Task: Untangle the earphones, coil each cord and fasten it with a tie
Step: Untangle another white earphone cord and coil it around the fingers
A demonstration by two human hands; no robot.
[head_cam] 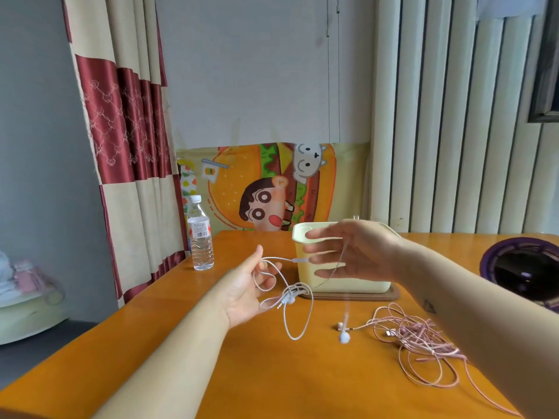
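White earphones [290,297] hang in loops above the orange table [272,373]. My left hand [245,291] holds part of the white cord, with loops draped over its fingers. My right hand [341,252] is raised to the right, blurred, fingers spread; a strand of the cord runs across them and drops to a white earbud [344,337] dangling just above the table. A pink earphone cord [423,343] lies in a tangled heap on the table at the right, under my right forearm.
A pale yellow bin [357,282] stands on a brown mat behind my hands. A water bottle [200,237] stands at the table's left edge. A dark round object [526,270] sits at the far right. Curtains and a cartoon poster are behind.
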